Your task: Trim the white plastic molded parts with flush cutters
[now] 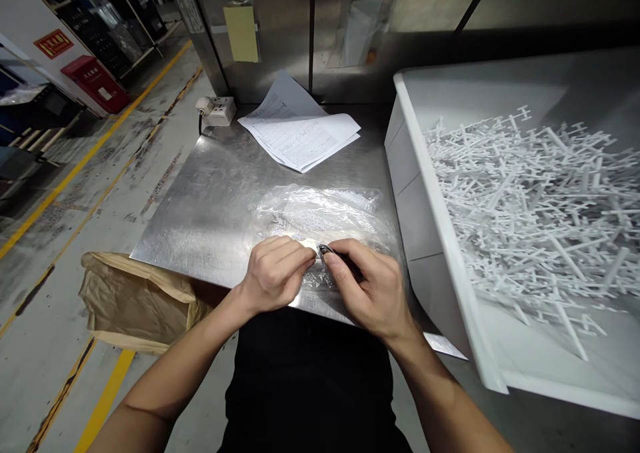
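Note:
Over the front of the metal table [200, 206], my left hand [277, 270] pinches something small and pale at its fingertips, too small to name. My right hand [370, 283] is closed around a small dark tool [345, 261], whose tip meets the small item between the two hands. Just behind and beneath the hands lies a crumpled clear plastic bag [320, 206], with small white pieces showing inside it.
A large white bin [440, 206] of thin white plastic pieces [540, 200] stands at the right. Printed papers [300, 133] and a power socket [220, 111] sit at the table's back. An open brown sack [135, 306] is at the lower left, by the table's edge.

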A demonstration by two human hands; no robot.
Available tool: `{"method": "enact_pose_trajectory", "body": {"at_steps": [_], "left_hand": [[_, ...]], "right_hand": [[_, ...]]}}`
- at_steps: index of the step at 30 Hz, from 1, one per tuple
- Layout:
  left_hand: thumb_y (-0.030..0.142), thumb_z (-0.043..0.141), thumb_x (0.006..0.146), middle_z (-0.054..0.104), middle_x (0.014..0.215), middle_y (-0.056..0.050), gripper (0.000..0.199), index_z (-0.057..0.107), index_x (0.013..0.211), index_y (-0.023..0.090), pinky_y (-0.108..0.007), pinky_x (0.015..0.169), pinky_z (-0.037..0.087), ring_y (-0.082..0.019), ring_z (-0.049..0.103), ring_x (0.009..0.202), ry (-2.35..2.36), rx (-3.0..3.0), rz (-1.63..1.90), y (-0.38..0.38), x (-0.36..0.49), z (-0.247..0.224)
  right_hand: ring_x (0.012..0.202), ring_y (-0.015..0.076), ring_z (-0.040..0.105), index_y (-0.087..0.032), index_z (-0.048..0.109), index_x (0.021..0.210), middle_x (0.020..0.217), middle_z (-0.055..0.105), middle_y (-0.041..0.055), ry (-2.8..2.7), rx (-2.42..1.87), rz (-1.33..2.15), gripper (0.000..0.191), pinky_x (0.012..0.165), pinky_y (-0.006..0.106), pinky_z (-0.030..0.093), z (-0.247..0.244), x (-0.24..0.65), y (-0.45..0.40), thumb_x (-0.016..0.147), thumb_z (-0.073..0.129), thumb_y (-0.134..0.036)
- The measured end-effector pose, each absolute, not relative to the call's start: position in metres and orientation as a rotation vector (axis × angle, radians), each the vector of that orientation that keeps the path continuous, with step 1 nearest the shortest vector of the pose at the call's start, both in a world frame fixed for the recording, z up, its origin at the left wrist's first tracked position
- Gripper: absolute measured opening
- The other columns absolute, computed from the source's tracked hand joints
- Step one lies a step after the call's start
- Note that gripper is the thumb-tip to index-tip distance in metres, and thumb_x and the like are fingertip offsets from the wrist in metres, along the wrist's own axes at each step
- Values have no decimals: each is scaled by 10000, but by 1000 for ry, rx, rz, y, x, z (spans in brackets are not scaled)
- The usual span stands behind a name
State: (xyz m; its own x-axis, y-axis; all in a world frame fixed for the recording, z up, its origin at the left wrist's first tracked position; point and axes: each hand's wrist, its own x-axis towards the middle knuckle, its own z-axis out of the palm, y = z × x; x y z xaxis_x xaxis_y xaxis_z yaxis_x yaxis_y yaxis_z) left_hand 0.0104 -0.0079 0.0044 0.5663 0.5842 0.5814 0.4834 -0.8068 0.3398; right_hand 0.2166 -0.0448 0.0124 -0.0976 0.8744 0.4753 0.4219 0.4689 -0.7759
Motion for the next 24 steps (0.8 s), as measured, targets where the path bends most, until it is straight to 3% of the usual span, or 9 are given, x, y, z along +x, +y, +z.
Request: {"method": "enact_pose_trajectory", "body": {"at_steps": [24], "left_hand": [[54, 537, 991, 677, 740, -13, 190, 671, 951, 183, -360, 620, 365, -166, 561, 657, 863, 2800, 1080, -10, 11, -1]], "right_hand": [[616, 123, 595, -214, 683, 911, 753, 675, -25, -1683, -1187, 708, 209, 601, 279, 436, 15, 219, -45, 1099, 602, -258]]}}
